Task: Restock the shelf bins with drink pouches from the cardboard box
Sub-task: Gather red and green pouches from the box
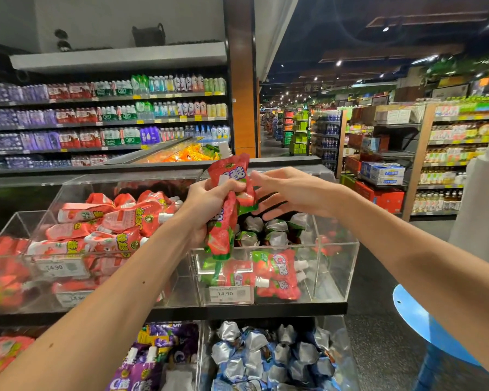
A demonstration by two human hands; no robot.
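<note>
Left hand: fingers curled round a bunch of red pouches, held above the clear bin.
Right hand: fingers spread, just right of the bunch; contact I cannot tell.
Clear bin: a few loose pouches lie at its near wall.
Neighbour bin: on the left, heaped with pink pouches.

- The left hand is above the left edge of the clear bin, with its fingers curled around some red pouches.
- The right hand is above the middle of the bin, fingers spread and loose, gripping nothing.
- Both bare forearms reach toward the bin.
</note>
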